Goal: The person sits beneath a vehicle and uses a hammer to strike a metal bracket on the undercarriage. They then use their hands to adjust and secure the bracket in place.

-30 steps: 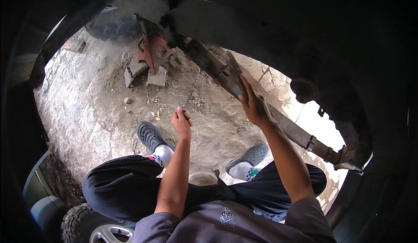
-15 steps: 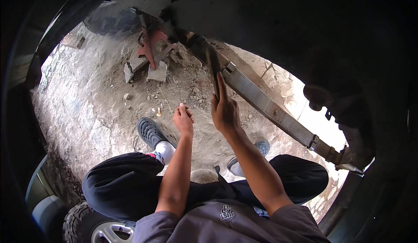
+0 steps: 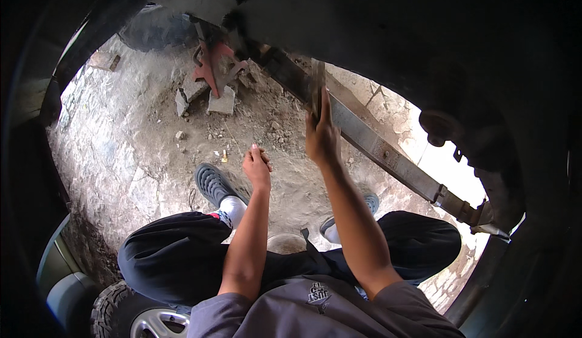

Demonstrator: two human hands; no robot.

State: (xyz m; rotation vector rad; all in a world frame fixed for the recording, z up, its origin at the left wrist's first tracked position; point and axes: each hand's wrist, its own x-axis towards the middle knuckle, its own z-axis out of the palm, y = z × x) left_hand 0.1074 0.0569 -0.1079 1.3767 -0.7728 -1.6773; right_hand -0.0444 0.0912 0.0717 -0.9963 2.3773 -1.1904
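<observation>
In the head view my right hand (image 3: 324, 132) grips a narrow flat bar (image 3: 318, 77), blurred and upright in the picture, against a long curved steel leaf spring (image 3: 364, 132) under a vehicle's dark body (image 3: 388, 35). My left hand (image 3: 257, 167) is apart from the spring, fingers curled round something too small or hidden to make out, above the rough dirt ground (image 3: 121, 150).
A red stand (image 3: 212, 71) with broken concrete blocks (image 3: 220, 100) sits near the top, below a dark tyre (image 3: 151, 29). A brick (image 3: 104, 62) lies at upper left. My bent legs and sandals (image 3: 215, 189) are below; a wheel (image 3: 139, 314) is at lower left.
My right hand and the bar have swung left along the spring, then a little back right and up. My left hand has shifted slightly right.
</observation>
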